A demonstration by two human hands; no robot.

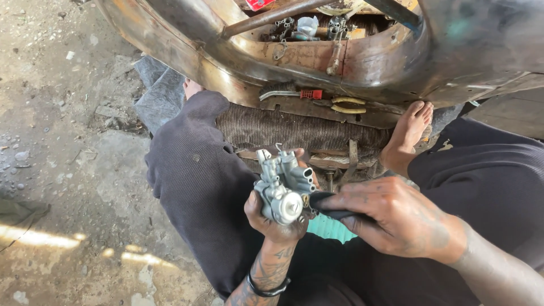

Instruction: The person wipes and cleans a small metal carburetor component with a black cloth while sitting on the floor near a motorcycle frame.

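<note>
My left hand (pixel 273 225) grips a small silver metal carburetor (pixel 283 184) from below and holds it upright over my lap. A black band sits on that wrist. My right hand (pixel 391 218) is closed on a black-handled tool (pixel 331 207) with its tip pressed against the carburetor's right side. I sit on the ground with my legs in dark trousers spread apart and my bare right foot (pixel 409 136) resting against a worn brown mat (pixel 300 129).
A rusty curved metal vehicle body (pixel 362 62) rises just ahead. Yellow-handled pliers (pixel 347 105) and a red-handled tool (pixel 294 94) lie on its ledge. Small parts sit inside the body. Dusty concrete floor (pixel 68 141) lies to the left.
</note>
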